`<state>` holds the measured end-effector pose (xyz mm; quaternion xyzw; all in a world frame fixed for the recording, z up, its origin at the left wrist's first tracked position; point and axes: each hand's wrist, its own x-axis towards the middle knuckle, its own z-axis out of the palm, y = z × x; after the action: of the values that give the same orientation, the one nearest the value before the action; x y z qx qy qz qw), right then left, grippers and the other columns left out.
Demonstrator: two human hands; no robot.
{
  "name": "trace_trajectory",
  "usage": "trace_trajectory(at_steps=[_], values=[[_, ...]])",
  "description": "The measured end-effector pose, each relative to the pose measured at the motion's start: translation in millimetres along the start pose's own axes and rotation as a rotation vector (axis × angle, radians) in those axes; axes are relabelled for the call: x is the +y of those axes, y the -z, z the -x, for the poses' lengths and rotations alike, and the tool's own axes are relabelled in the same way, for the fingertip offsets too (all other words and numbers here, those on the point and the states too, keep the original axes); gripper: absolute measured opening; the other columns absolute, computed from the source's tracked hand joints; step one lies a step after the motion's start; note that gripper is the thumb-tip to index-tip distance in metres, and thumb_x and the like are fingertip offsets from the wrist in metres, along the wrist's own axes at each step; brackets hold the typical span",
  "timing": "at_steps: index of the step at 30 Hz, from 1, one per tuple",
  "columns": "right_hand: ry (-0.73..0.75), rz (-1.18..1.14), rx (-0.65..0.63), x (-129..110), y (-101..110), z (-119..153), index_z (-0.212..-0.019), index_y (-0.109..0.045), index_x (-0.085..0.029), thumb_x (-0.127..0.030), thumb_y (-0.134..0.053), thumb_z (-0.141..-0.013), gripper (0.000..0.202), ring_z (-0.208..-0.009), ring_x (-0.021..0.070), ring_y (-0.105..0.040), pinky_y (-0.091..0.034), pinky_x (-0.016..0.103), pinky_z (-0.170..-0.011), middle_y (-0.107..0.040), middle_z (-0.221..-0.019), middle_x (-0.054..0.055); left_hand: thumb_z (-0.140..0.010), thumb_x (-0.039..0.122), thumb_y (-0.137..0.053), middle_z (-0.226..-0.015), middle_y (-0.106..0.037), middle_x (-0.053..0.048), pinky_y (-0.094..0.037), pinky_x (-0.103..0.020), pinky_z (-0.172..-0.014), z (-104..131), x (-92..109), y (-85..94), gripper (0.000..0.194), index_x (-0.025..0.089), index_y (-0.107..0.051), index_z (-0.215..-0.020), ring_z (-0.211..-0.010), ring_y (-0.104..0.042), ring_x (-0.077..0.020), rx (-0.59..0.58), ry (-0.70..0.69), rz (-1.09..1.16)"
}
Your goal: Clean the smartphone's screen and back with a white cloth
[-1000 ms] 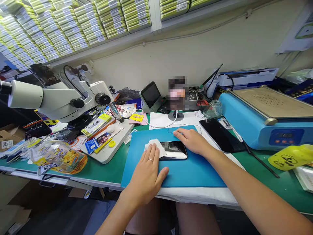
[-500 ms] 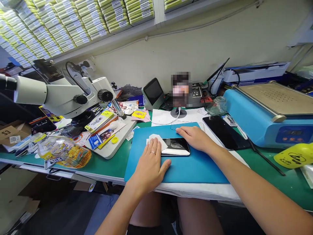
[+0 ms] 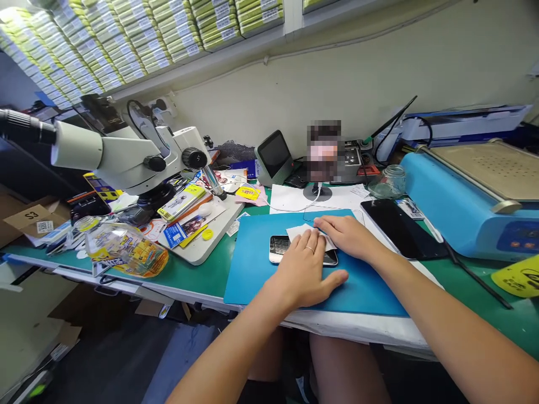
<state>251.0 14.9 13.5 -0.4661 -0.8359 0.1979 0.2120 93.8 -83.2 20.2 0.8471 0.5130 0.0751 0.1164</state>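
Observation:
A smartphone [image 3: 278, 249] with a dark glossy face and pale edge lies flat on a blue mat [image 3: 252, 280]. My left hand [image 3: 304, 275], with a ring on one finger, holds a white wipe [image 3: 297, 230] pressed beneath its flat fingers against the phone's right half. The thumb sticks out to the right. Just behind the phone's right end lies my right hand [image 3: 347, 235], fingers stretched out and empty as far as I see. Its fingertips are close to the wipe; whether they touch it I cannot tell.
A larger dark device [image 3: 396, 230] lies to the right, before a blue heated-plate machine [image 3: 458, 196]. Leftward stand a microscope [image 3: 130, 157], a clear plastic bottle [image 3: 130, 249] and stacked papers. A glass jar [image 3: 393, 180] and small screen [image 3: 274, 157] stand behind.
My left hand and the wipe have slid right across the phone, baring its left end and covering the right part. My right hand has stayed about in place. The view has shifted slightly.

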Motion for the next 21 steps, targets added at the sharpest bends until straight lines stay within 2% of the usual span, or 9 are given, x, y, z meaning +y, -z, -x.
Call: trace_trajectory(at_steps=[2, 5, 7, 9, 11, 17, 19, 21], values=[[0.013, -0.003, 0.009, 1.6, -0.3, 0.1, -0.079, -0.069, -0.025, -0.052, -0.035, -0.099, 0.047, -0.080, 0.0256, -0.067, -0.041, 0.032, -0.066, -0.076, -0.081, 0.005, -0.100, 0.060, -0.034, -0.164, -0.014, -0.018, -0.016, -0.047, -0.124, 7.5, 6.3, -4.8, 0.082, 0.001, -0.022, -0.156, -0.152, -0.009, -0.0312, 0.021, 0.005, 0.000], [0.014, 0.006, -0.001, 2.9, -0.9, 0.1, -0.082, -0.070, -0.025, -0.053, -0.035, -0.099, 0.048, -0.083, 0.0263, -0.068, -0.042, 0.032, -0.068, -0.077, -0.083, 0.005, -0.101, 0.062, -0.028, -0.164, -0.010, -0.017, -0.018, -0.048, -0.124, 35.0, 14.9, -15.2, 0.082, 0.002, -0.021, -0.157, -0.152, -0.007, -0.0315, 0.035, 0.026, -0.002], [-0.006, 0.022, -0.011, 2.6, -1.2, -0.1, -0.079, -0.068, -0.026, -0.054, -0.034, -0.099, 0.049, -0.081, 0.0259, -0.067, -0.041, 0.032, -0.067, -0.075, -0.080, 0.004, -0.101, 0.064, -0.024, -0.164, -0.008, -0.017, -0.019, -0.048, -0.124, 50.5, 18.5, -20.0, 0.083, 0.002, -0.021, -0.157, -0.152, -0.006, -0.0325, 0.037, 0.048, -0.008], [-0.027, 0.036, -0.020, 1.7, -1.2, -0.4, -0.074, -0.065, -0.026, -0.055, -0.033, -0.099, 0.050, -0.077, 0.0252, -0.066, -0.039, 0.032, -0.065, -0.073, -0.075, 0.004, -0.101, 0.065, -0.022, -0.164, -0.008, -0.018, -0.019, -0.048, -0.123, 54.5, 19.4, -21.2, 0.084, 0.002, -0.021, -0.157, -0.152, -0.006, -0.0332, 0.036, 0.058, -0.013], [-0.030, 0.032, -0.025, 1.1, -1.0, -0.5, -0.071, -0.062, -0.026, -0.055, -0.033, -0.099, 0.050, -0.074, 0.0243, -0.065, -0.038, 0.032, -0.063, -0.071, -0.072, 0.003, -0.101, 0.064, -0.023, -0.164, -0.011, -0.019, -0.019, -0.048, -0.123, 44.4, 17.7, -19.2, 0.084, 0.002, -0.023, -0.157, -0.152, -0.008, -0.0335, 0.032, 0.059, -0.018], [-0.002, -0.023, -0.006, 1.8, -0.4, 0.1, -0.070, -0.059, -0.025, -0.053, -0.034, -0.098, 0.047, -0.071, 0.0223, -0.062, -0.036, 0.032, -0.062, -0.071, -0.073, 0.003, -0.102, 0.060, -0.029, -0.162, -0.020, -0.023, -0.017, -0.048, -0.123, -12.6, 11.1, -9.5, 0.082, -0.004, -0.025, -0.154, -0.152, -0.013, -0.0337, 0.045, 0.059, -0.044], [-0.005, -0.031, 0.003, 2.0, -0.4, 0.3, -0.069, -0.058, -0.025, -0.054, -0.034, -0.098, 0.047, -0.070, 0.0220, -0.061, -0.036, 0.032, -0.062, -0.070, -0.072, 0.002, -0.102, 0.060, -0.029, -0.162, -0.019, -0.024, -0.017, -0.048, -0.123, -13.8, 13.5, -9.8, 0.083, -0.005, -0.024, -0.154, -0.152, -0.013, -0.0338, 0.053, 0.061, -0.038], [-0.010, -0.027, 0.009, 1.7, -0.4, 0.6, -0.070, -0.058, -0.025, -0.054, -0.034, -0.098, 0.047, -0.070, 0.0221, -0.061, -0.036, 0.032, -0.062, -0.070, -0.072, 0.002, -0.102, 0.060, -0.029, -0.162, -0.016, -0.023, -0.016, -0.048, -0.123, -1.6, 18.8, -12.5, 0.083, -0.004, -0.023, -0.154, -0.152, -0.011, -0.0342, 0.057, 0.060, -0.025]])
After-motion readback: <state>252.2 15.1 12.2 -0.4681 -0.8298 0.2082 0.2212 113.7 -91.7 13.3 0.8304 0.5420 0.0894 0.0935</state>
